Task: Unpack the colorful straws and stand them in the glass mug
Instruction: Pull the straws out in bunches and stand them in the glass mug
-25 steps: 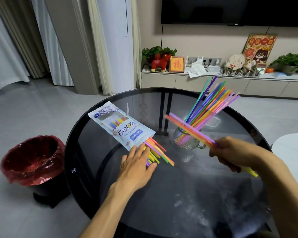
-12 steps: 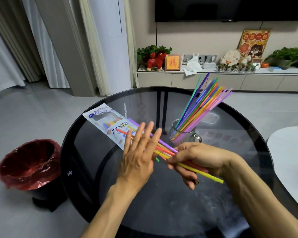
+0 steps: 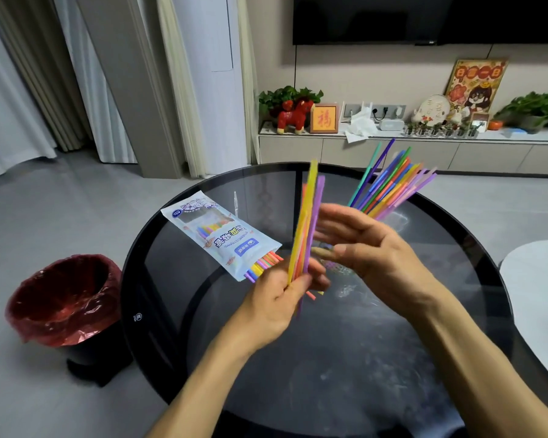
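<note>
- Straws [image 3: 304, 235], a small bunch of yellow, orange and purple ones, are standing nearly upright above the middle of the round glass table [image 3: 345, 358], pinched at their lower ends.
- Left hand [image 3: 277, 303] is reaching in from the near edge, forearm angled up and to the right, thumb and curled fingers gripping that bunch.
- Right hand [image 3: 370, 251] is coming in from the near right edge, hovering just right of the bunch with its fingers stretched out toward the left and blurred; it is grasping nothing that can be seen.
- Straw packet [image 3: 220, 235] is lying flat toward the table's left edge, with more straw ends [image 3: 263, 263] poking out of its open near end.
- Glass mug is sitting behind the right hand, mostly hidden by it, with a fan of straws [image 3: 389, 184] leaning out of it toward the far right edge.
- Red-lined bin [image 3: 64, 298] is standing on the floor, left of the table.
</note>
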Demonstrator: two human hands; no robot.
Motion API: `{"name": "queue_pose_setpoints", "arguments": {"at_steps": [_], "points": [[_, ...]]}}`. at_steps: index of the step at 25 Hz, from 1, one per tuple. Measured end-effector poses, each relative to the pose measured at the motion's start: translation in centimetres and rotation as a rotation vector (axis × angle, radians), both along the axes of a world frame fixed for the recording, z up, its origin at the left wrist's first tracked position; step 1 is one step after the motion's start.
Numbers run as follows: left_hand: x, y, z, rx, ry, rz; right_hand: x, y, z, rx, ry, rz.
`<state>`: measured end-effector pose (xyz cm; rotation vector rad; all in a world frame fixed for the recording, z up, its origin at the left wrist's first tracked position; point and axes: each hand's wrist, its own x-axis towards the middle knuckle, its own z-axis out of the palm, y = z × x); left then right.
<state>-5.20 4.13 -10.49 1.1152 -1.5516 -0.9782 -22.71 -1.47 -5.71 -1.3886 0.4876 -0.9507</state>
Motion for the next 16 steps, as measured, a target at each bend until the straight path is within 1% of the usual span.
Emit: {"name": "queue_pose_setpoints", "arguments": {"at_steps": [2, 3, 6, 8, 11, 13, 14, 16], "points": [[0.3, 0.1, -1.7, 0.133, -0.136, -0.055, 0.8, 0.6, -0.7, -0.079, 0.107, 0.031], [0.4, 0.1, -2.3, 0.169, -0.184, -0.071, 1.2, 0.8, -1.1, -0.105, 0.160, 0.022], [0.9, -0.2, -2.0, 0.217, -0.288, -0.123, 1.7, 0.9, -2.1, -0.202, 0.296, -0.043], [0.9, -0.2, -1.4, 0.223, -0.318, -0.154, 1.7, 0.6, -2.5, -0.244, 0.364, -0.044], [1.0, -0.2, -1.2, 0.272, -0.355, -0.139, 2.2, 0.7, -2.8, -0.271, 0.326, -0.100], [1.6, -0.2, -1.0, 0.241, -0.472, -0.053, 2.2, 0.5, -2.5, -0.254, 0.249, -0.248], [2.0, -0.3, -0.8, 0.203, -0.462, -0.004, 1.8, -0.1, -2.0, -0.192, 0.177, -0.349], [2.9, -0.3, -0.2, 0.126, -0.351, 0.100, 0.1, -2.0, -0.6, -0.061, -0.006, -0.592]]}}
